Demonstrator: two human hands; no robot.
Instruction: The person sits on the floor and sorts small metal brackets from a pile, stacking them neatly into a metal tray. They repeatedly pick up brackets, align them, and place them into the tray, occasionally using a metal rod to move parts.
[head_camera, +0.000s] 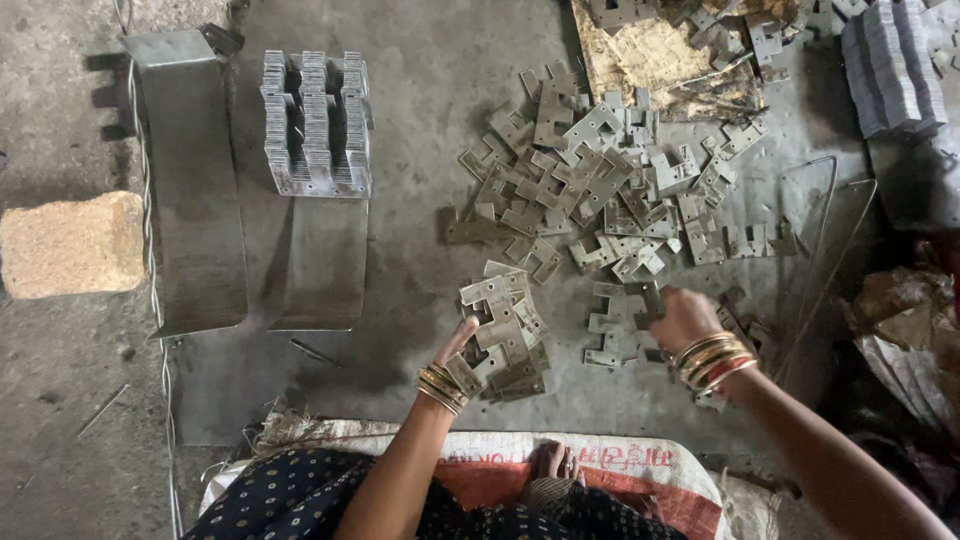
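Note:
My left hand (462, 342) rests against a small stack of flat E-shaped metal plates (505, 330) on the floor, fingers on its left side. My right hand (680, 318) reaches into a smaller cluster of the same plates (615, 325), fingers closed on a plate at its top edge. Beyond both hands lies a wide loose heap of plates (600, 190). Both wrists wear several bangles.
A neat upright stack of plates (317, 125) stands in a metal channel (322, 265) at upper left, next to a second channel (190, 180) and a stone block (72, 245). More stacked plates (892, 65) sit top right. Wire loops (825, 240) lie at right.

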